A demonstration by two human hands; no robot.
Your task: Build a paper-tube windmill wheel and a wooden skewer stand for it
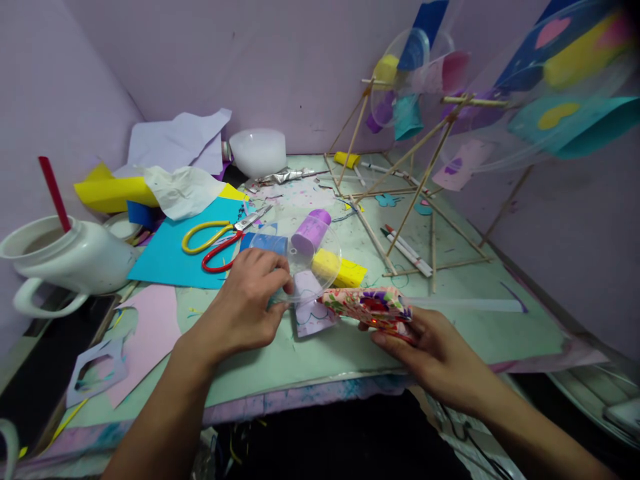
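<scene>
My left hand [247,300] is closed on the near rim of a clear plastic disc [300,257] that carries purple, yellow and blue paper rolls, holding it just above the table. My right hand [430,350] grips a floral-patterned tool [367,307], probably a glue gun, whose tip points left at the disc's lower edge. A lilac paper piece [313,313] lies under both.
Yellow-and-red scissors [220,237] rest on a cyan sheet [173,257]. A white pitcher with a red stick [70,257] stands at left. Stick frames with paper-roll wheels [415,73] rise at back right; markers [407,247] lie beneath. Paper scraps cover the left side.
</scene>
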